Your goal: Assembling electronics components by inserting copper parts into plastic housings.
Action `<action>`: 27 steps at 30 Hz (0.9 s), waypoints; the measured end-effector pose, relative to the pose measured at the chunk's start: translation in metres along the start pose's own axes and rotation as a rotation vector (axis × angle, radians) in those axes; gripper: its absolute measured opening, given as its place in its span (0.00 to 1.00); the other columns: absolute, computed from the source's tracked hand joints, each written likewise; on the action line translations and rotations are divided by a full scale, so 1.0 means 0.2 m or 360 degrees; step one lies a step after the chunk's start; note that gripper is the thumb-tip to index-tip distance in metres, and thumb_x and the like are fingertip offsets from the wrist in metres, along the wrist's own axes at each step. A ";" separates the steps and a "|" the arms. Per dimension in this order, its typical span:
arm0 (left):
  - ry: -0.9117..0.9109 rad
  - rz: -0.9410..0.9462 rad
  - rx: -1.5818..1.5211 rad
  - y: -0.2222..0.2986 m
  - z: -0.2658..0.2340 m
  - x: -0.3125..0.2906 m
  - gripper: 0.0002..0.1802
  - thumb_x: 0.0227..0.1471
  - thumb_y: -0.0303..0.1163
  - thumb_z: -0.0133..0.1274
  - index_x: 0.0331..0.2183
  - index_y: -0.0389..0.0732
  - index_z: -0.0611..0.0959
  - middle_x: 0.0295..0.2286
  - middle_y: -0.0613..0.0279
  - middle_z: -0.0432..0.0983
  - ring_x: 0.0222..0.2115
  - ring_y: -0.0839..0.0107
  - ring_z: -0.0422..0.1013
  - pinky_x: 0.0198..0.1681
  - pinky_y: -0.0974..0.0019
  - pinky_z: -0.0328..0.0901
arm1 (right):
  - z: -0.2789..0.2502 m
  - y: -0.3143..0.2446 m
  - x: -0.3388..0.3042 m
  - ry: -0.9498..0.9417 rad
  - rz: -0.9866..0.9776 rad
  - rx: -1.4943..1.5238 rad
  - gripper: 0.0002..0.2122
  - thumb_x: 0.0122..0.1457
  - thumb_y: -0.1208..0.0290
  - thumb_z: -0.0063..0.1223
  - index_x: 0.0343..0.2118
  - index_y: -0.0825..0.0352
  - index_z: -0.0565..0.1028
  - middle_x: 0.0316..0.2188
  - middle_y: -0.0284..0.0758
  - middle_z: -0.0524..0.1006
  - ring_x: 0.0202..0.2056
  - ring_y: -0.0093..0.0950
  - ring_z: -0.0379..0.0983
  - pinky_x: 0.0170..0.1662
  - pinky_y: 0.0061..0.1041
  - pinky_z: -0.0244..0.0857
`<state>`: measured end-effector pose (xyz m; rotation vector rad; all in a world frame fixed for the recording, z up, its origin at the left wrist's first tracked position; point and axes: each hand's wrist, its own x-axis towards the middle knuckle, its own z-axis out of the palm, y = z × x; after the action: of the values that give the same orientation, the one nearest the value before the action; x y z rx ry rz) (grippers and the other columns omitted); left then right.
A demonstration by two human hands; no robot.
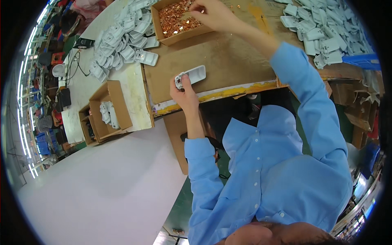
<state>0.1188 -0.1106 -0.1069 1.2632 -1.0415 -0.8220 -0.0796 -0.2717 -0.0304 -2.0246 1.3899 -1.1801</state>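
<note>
My left hand (184, 93) is closed round one end of a white plastic housing (197, 75), its thumb on top. The housing's long hollow end points away to the right, held near the front edge of the cardboard-covered table (237, 61). Beyond it, my right hand (215, 15) reaches over a shallow cardboard box (185, 36) filled with small copper-coloured metal pieces (174, 18). The fingertips of that hand are curled together at the box's right part. Whether a piece is between them is too small to tell.
White housings (122, 45) lie heaped left of the box, and another heap (322, 30) covers the far right, beside a blue bin (361, 61). An open carton (122, 104) with white parts stands at the left table edge. Another person (83, 14) sits at the far left.
</note>
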 end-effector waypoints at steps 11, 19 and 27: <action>0.0144 -0.0108 -0.0055 0.03 0.01 0.03 0.08 0.54 0.29 0.56 0.32 0.36 0.74 0.28 0.67 0.72 0.29 0.81 0.66 0.33 0.75 0.63 | 0.29 0.12 0.41 -0.0521 0.0319 -0.0902 0.11 0.52 0.78 0.51 0.39 0.70 0.76 0.41 0.45 0.77 0.43 0.42 0.75 0.41 0.42 0.72; 0.0114 -0.0147 -0.0024 0.03 0.03 0.01 0.09 0.53 0.30 0.57 0.32 0.34 0.75 0.28 0.66 0.73 0.30 0.80 0.67 0.34 0.75 0.63 | 0.27 0.11 0.41 -0.0499 0.0448 -0.0804 0.11 0.50 0.76 0.52 0.37 0.69 0.77 0.40 0.44 0.78 0.43 0.42 0.75 0.41 0.40 0.71; 0.0084 -0.0122 -0.0026 0.05 0.06 0.03 0.09 0.54 0.29 0.56 0.34 0.34 0.76 0.29 0.65 0.73 0.31 0.80 0.68 0.35 0.75 0.64 | 0.22 0.08 0.42 -0.0765 0.0595 -0.0745 0.12 0.50 0.78 0.52 0.39 0.70 0.77 0.42 0.44 0.77 0.45 0.40 0.74 0.42 0.40 0.70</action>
<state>0.1087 -0.1184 -0.0966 1.3103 -0.9475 -0.8495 -0.0408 -0.3598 -0.0325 -2.0175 1.7797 -0.1951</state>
